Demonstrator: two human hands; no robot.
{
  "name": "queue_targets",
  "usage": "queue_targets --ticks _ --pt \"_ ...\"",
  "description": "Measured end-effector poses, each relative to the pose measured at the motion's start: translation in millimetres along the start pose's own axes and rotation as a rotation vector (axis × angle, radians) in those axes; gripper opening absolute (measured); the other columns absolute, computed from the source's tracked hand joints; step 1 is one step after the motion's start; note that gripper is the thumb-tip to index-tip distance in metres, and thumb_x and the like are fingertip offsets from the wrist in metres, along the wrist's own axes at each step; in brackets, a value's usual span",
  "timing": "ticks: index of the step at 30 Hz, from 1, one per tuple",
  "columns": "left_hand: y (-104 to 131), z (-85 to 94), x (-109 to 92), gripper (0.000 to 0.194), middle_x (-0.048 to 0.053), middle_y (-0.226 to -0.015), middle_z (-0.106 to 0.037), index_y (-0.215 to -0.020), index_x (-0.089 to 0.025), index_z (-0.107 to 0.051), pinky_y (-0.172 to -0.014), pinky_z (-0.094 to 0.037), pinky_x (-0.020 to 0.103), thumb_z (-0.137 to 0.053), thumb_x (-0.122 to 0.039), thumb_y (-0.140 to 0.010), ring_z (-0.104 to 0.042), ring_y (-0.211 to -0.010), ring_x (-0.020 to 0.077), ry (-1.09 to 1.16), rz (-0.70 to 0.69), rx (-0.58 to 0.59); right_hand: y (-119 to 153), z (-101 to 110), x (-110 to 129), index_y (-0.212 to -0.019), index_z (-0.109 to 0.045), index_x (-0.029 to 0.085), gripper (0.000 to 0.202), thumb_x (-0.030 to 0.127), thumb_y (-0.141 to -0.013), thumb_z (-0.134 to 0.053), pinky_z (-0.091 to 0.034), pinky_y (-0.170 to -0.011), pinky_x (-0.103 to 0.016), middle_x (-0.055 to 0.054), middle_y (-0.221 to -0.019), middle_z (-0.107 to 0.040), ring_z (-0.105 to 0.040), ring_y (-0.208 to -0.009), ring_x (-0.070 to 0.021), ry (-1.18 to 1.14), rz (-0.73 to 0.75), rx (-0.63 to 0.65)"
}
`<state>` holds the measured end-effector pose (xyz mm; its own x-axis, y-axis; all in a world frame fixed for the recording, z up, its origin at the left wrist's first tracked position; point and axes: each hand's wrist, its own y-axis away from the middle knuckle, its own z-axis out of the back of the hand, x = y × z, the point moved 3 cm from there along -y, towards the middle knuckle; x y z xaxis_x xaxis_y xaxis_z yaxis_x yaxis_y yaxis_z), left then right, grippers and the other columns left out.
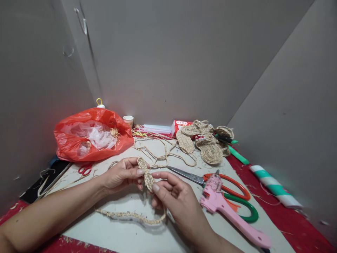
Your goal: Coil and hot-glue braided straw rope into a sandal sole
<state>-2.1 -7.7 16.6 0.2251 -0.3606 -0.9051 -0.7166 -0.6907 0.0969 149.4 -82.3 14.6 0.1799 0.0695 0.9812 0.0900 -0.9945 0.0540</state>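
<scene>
A small oblong coil of braided straw (146,173) is held up between both hands over the pale board. My left hand (127,175) pinches its upper left side, thumb on the near face. Closed on its lower right end is my right hand (171,193), with thumb and fingertips at the edge. From beside the right fingers, a loose straw braid (129,214) curves down and runs left across the board. Thinner straw cord (168,154) lies in loops behind the hands.
Right of the hands lie scissors (186,174) with orange and green handles and a pink glue gun (231,216). Coiled straw pieces (210,151) are heaped at back right. A red plastic bag (92,154), paper cup (128,120) and small red scissors (85,169) sit at left and back.
</scene>
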Motion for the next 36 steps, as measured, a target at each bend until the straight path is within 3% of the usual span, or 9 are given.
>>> queue_targets --ticks 5,11,17,21,25,28,31,36 --pt "-1 0.5 -1 0.021 0.003 -0.071 -0.066 -0.092 -0.012 -0.066 -0.059 -0.054 0.022 -0.076 -0.022 -0.076 -0.062 -0.061 0.0108 -0.015 -0.015 0.006 -5 1 -5 -0.092 -0.058 0.016 0.042 0.047 -0.07 -0.076 -0.042 -0.046 -0.02 0.002 -0.057 -0.064 -0.053 -0.046 -0.0087 -0.058 -0.092 -0.023" --pt "0 -2.2 1 0.044 0.004 -0.081 -0.069 -0.108 -0.016 -0.064 -0.06 -0.055 0.024 -0.081 -0.025 -0.069 -0.065 -0.066 0.0127 -0.008 -0.006 -0.02 -5 1 -4 -0.088 -0.059 0.017 0.037 0.044 -0.068 -0.077 -0.041 -0.046 -0.019 0.004 -0.057 -0.062 -0.055 -0.048 -0.0084 -0.055 -0.064 -0.082" --pt "0 -1.7 10 0.027 0.003 -0.07 -0.067 -0.09 -0.011 -0.067 -0.06 -0.053 0.023 -0.079 -0.026 -0.071 -0.062 -0.059 0.0111 -0.057 0.004 -0.104 -7 -2 1 -0.091 -0.059 0.016 0.034 0.042 -0.072 -0.071 -0.044 -0.051 -0.022 0.0 -0.069 -0.066 -0.058 -0.055 -0.011 0.093 -0.082 -0.032" --pt "-5 5.6 16 0.026 0.001 -0.068 -0.064 -0.087 -0.012 -0.067 -0.061 -0.052 0.023 -0.08 -0.025 -0.069 -0.061 -0.059 0.0104 -0.032 0.027 -0.147 -5 19 36 -0.102 -0.063 0.016 0.032 0.037 -0.077 -0.062 -0.049 -0.062 -0.028 -0.004 -0.083 -0.07 -0.063 -0.07 -0.0165 0.481 0.039 -0.116" --pt "-8 11.8 18 0.025 0.0 -0.068 -0.061 -0.083 -0.011 -0.067 -0.062 -0.053 0.024 -0.081 -0.025 -0.067 -0.059 -0.059 0.0091 -0.018 0.041 -0.139 15 62 61 -0.098 -0.067 0.021 0.03 0.043 -0.082 -0.053 -0.055 -0.069 -0.036 -0.008 -0.095 -0.073 -0.069 -0.078 -0.0236 1.077 0.082 -0.146" --pt "-9 15.3 21 0.025 0.001 -0.07 -0.063 -0.083 -0.011 -0.067 -0.063 -0.053 0.024 -0.081 -0.026 -0.068 -0.061 -0.06 0.0096 0.004 0.055 -0.138 38 102 50 -0.102 -0.069 0.019 0.042 0.048 -0.081 -0.049 -0.057 -0.073 -0.044 -0.014 -0.107 -0.073 -0.07 -0.093 -0.0335 1.515 0.089 -0.203" --pt "-9 16.9 24 0.028 0.002 -0.071 -0.064 -0.083 -0.01 -0.068 -0.064 -0.053 0.025 -0.082 -0.028 -0.067 -0.062 -0.061 0.0102 0.023 0.067 -0.133 59 132 22 -0.115 -0.066 0.01 0.053 0.042 -0.078 -0.046 -0.059 -0.076 -0.047 -0.02 -0.112 -0.071 -0.069 -0.099 -0.036 1.783 0.056 -0.228" --pt "-9 16.3 26 0.03 0.003 -0.068 -0.065 -0.082 -0.009 -0.068 -0.063 -0.053 0.025 -0.082 -0.031 -0.067 -0.062 -0.059 0.0103 0.029 0.095 -0.113 66 145 -12 -0.129 -0.055 0.009 0.053 0.029 -0.082 -0.04 -0.06 -0.072 -0.04 -0.019 -0.117 -0.068 -0.069 -0.101 -0.0305 1.892 -0.054 -0.176"
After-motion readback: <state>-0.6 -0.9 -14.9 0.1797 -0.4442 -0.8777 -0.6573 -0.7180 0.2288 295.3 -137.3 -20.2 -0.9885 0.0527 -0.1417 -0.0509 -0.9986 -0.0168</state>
